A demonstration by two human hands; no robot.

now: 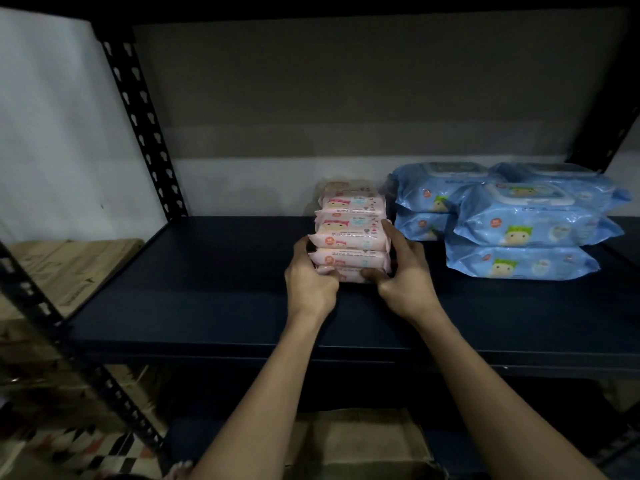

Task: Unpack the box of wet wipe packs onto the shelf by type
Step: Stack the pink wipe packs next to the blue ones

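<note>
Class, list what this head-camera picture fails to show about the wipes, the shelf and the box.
- Print on the pink packs: too small and blurred.
- Rear blue packs: partly hidden by front ones.
- Cardboard box contents: cut off by bottom edge and arms.
- Pink row's rear: hidden behind nearer packs.

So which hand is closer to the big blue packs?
The right hand. It holds the right side of the pink packs, next to the blue packs but not touching them. The left hand holds the pink packs' far side, farther away.
</note>
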